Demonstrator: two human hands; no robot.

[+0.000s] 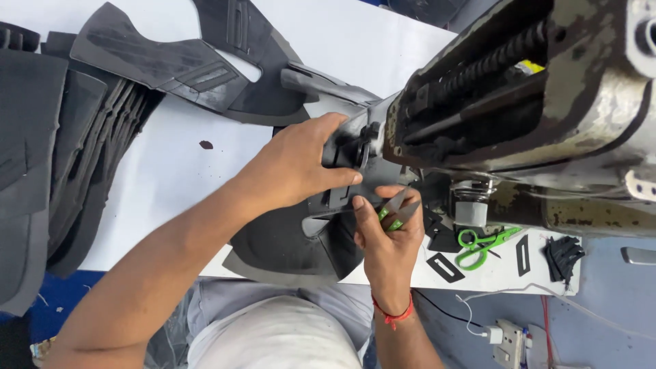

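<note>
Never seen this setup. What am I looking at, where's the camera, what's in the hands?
One picture, from a camera on the person's head looking down at their own two bare hands. The big worn metal body at upper right is an industrial sewing machine. The left hand presses a black cut piece up against the machine. The right hand holds small thread snips with green grips. On the white table lie stacks of dark cut pieces at left, green-handled scissors and small black scraps at right. A charger hangs below.

The sewing machine [533, 102] runs off the frame; the left hand [294, 167] hides the black piece's [287, 246] top.
</note>
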